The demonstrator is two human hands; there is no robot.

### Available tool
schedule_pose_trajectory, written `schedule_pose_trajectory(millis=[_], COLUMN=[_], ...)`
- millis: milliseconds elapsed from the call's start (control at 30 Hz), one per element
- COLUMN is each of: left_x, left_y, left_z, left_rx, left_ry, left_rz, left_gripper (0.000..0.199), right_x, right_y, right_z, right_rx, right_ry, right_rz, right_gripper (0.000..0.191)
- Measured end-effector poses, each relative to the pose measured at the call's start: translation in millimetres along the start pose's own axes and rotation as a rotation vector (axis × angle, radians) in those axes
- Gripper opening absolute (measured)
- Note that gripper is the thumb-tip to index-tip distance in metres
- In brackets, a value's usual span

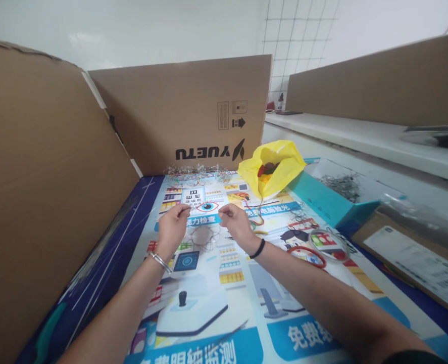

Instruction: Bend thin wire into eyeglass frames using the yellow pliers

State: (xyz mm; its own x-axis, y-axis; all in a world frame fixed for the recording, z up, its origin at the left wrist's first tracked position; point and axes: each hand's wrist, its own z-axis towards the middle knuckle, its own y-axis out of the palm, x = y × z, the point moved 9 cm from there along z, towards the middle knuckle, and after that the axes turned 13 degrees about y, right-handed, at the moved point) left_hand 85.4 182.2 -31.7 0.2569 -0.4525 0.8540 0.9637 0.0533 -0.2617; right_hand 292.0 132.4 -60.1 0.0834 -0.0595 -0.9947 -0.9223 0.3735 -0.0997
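Both my hands are raised over a printed poster sheet (242, 283), a short gap between them. My left hand (173, 225) is pinched, with thumb and fingertips together at the left of a printed eye picture. My right hand (236, 222) is pinched the same way to the right of it. Whatever thin thing lies between the fingertips is too small to make out. Just below the hands, a loose tangle of thin wire (208, 242) rests on the sheet. Red, yellow and green cords (260, 218) trail from a yellow bag (271, 169) right of my right hand.
Clear wire pieces (199, 173) lie along the back, before a cardboard wall (178, 111). At right are a teal box (322, 199) of metal pieces, a clear round roll (329, 244), a red ring (307, 257) and a labelled carton (413, 258). Cardboard (45, 167) rises at left.
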Motion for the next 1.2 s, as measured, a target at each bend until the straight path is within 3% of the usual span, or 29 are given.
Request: schedule_pose_trajectory(millis=[267,500,733,900,1033,1100,1200], left_x=[3,6,4,5,13,26,55], left_y=[16.7,32.6,38.5,45.3,34.2,24.8,21.7], left_z=[-14,-31,-37,-38,-22,-11,-8], left_rx=[0.078,0.139,0.191,0.079,-0.071,-0.151,-0.334], left_ry=[-0.152,-0.263,-0.314,-0.304,-0.146,0.035,0.404], left_rz=[-0.382,-0.755,-0.887,-0.836,-0.516,-0.3,0.066], left_gripper=[0.027,0.023,0.012,0.016,0.037,0.045,0.036], right_x=[-4,2,12,13,8,4,-6], right_y=[5,16,26,19,-1,-14,-30], right_z=[-1,-4,-9,-4,11,20,30], right_rx=[-0.021,-0.022,-0.018,-0.008,0.012,0.024,0.056], right_ry=[0.052,0.105,0.155,0.14,0.106,0.079,0.019], right_rz=[0.347,0.551,0.565,0.455,0.26,0.135,-0.067], right_gripper=[0.021,0.024,0.026,0.024,0.021,0.018,0.012])
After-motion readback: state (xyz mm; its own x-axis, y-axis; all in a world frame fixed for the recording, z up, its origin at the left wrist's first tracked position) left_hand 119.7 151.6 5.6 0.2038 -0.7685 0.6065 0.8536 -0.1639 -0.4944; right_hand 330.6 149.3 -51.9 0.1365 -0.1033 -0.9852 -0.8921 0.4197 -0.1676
